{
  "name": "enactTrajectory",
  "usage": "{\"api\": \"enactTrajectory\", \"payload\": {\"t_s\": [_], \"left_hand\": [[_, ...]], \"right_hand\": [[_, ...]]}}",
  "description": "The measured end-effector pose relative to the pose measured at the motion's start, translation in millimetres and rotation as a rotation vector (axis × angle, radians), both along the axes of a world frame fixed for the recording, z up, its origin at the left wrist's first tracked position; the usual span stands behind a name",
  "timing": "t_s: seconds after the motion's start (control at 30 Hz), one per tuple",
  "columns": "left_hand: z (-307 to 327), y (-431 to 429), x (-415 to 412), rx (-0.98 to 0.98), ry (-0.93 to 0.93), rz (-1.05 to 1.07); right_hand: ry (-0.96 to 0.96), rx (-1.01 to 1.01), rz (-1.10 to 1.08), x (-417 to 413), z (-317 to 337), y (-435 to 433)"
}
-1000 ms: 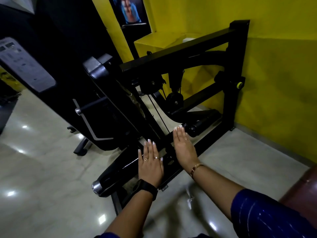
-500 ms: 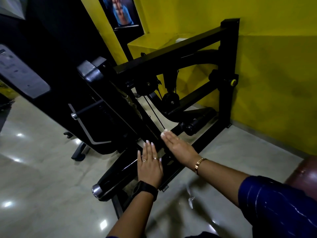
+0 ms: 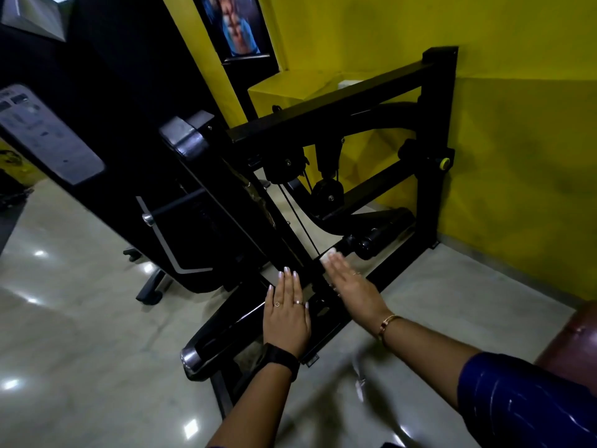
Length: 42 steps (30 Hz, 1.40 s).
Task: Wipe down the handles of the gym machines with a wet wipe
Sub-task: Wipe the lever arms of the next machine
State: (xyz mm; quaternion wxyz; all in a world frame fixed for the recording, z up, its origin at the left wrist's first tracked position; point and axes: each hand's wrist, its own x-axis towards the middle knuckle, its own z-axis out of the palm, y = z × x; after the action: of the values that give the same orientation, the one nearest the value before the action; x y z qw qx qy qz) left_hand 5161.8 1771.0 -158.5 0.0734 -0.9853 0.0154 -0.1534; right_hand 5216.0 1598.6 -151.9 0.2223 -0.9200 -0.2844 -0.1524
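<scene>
Centrally, a black gym machine point(image 3: 323, 130) stands on a glossy floor point(image 3: 80, 334), with a yellow wall point(image 3: 517, 156) at 2 o'clock. One padded handle point(image 3: 384, 234) lies at 3 o'clock, and a chrome-capped roller point(image 3: 197, 350) at 7 o'clock. The left hand point(image 3: 287, 315), at 6 o'clock, and the right hand point(image 3: 355, 289), at 5 o'clock, are flat, fingers straight, held apart. A white patch point(image 3: 330, 253) shows at the right fingertips, just beside the handle; whether it is wipe or nails cannot be told.
</scene>
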Motion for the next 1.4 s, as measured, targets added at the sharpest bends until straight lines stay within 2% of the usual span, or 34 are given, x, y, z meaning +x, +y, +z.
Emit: {"api": "enactTrajectory", "payload": {"t_s": [0.07, 0.17, 0.3, 0.37, 0.5, 0.6, 0.67, 0.8, 0.87, 0.93, 1.03, 1.1, 1.27, 1.33, 1.4], "left_hand": [[2, -1, -1, -0.017, 0.000, 0.001], [3, -5, -2, -0.045, 0.000, 0.012], [8, -5, -3, -0.053, 0.018, -0.003], [9, -3, -3, -0.051, 0.029, -0.015], [11, -1, -4, -0.046, 0.053, -0.026], [13, -2, -4, -0.039, 0.072, -0.025], [14, -4, -5, -0.039, 0.092, -0.020], [13, -2, -4, -0.021, 0.127, -0.013], [13, -1, -4, -0.008, 0.127, -0.014], [12, 0, -4, 0.001, 0.101, -0.013], [10, -4, -4, 0.018, 0.068, 0.010], [9, -5, -4, 0.026, 0.069, 0.027], [7, -4, 1, 0.077, 0.080, 0.028], [10, -5, 4, 0.143, 0.106, 0.037], [15, -6, 8, 0.231, 0.122, 0.018]], "right_hand": [[0.028, 0.050, -0.075, 9, -2, -7], [0.124, 0.107, -0.078, 3, 4, 7], [0.058, 0.058, 0.175, -27, -3, 34], [-0.042, 0.060, 0.161, -25, -9, 28], [0.075, 0.121, -0.114, 3, -10, 2], [0.147, 0.136, -0.134, 10, -4, 5], [0.160, 0.119, -0.086, 4, 2, 19], [0.050, 0.086, 0.102, -18, -11, 37], [0.034, 0.078, 0.084, -11, -9, 29], [0.021, 0.019, -0.045, 1, 2, 16], [0.138, -0.054, -0.158, 14, 15, 8], [0.114, -0.051, -0.190, 9, 17, 17], [0.132, -0.099, -0.017, -17, 0, 37], [0.062, -0.071, -0.005, -7, 2, 34], [0.035, -0.156, -0.003, 3, 12, 24]]}}
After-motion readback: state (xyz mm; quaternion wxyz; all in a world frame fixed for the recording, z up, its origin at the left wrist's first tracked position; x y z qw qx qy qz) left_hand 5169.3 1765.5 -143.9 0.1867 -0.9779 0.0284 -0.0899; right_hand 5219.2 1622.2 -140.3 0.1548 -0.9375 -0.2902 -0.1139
